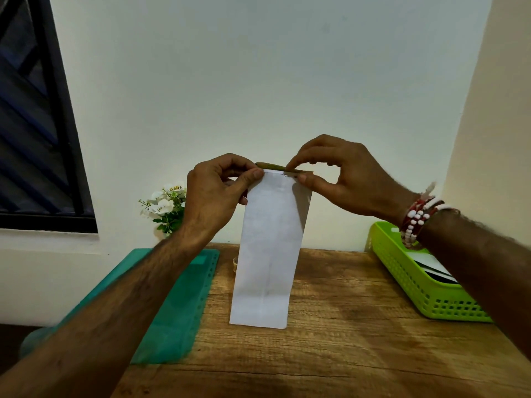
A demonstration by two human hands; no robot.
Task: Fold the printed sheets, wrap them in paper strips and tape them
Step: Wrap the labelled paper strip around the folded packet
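A long white folded sheet (270,248) hangs upright in the air above the wooden table (344,340), its blank side toward me. My left hand (218,193) pinches its top left corner. My right hand (339,179) pinches the top right corner between thumb and forefinger. A thin brown strip (275,167), paper or tape, runs along the sheet's top edge between both hands. I cannot tell whether the strip sticks to the sheet.
A green plastic basket (402,280) holding papers stands at the table's right, partly behind my right forearm. A teal cutting mat (178,311) lies on the left. White artificial flowers (166,205) and a small clear cup (235,264) stand at the back by the wall.
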